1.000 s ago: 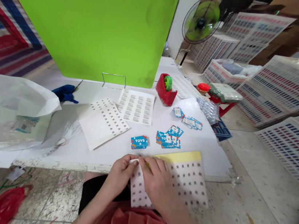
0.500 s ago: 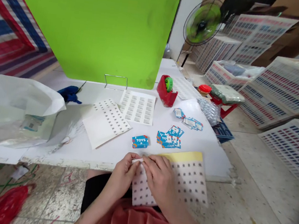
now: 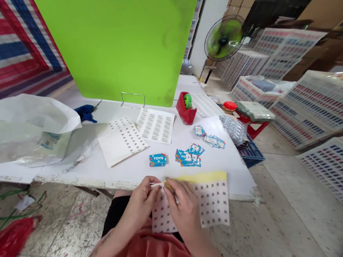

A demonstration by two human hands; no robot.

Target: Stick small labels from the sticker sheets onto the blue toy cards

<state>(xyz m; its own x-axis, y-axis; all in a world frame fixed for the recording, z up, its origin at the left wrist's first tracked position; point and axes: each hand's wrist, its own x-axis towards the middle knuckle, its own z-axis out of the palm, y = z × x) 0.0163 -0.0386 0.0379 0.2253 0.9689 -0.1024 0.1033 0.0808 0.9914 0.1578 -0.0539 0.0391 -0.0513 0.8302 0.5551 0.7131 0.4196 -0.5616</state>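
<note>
At the table's front edge, my left hand (image 3: 144,196) pinches the left corner of a sticker sheet (image 3: 214,201) with rows of small dark labels and a yellow strip along its top. My right hand (image 3: 182,201) lies over the same sheet, its thumb and fingertips closed on the top edge close to my left fingertips. Just beyond my hands is a blue TOYS card (image 3: 157,160). To its right lies an overlapping pile of blue cards (image 3: 188,157), some with small white labels. More blue cards (image 3: 214,141) rest farther back.
Two label sheets (image 3: 154,125) (image 3: 122,141) lie mid-table. A red tape dispenser (image 3: 186,108) stands behind the cards. On the left are a plastic bag (image 3: 16,129) and a blue cloth-like item (image 3: 85,112). A green board (image 3: 114,32) rises behind; crates (image 3: 337,167) stand right.
The view has shifted slightly. Both hands stay close together at the sheet's top edge, and a bit of yellow now shows at my right fingertips.
</note>
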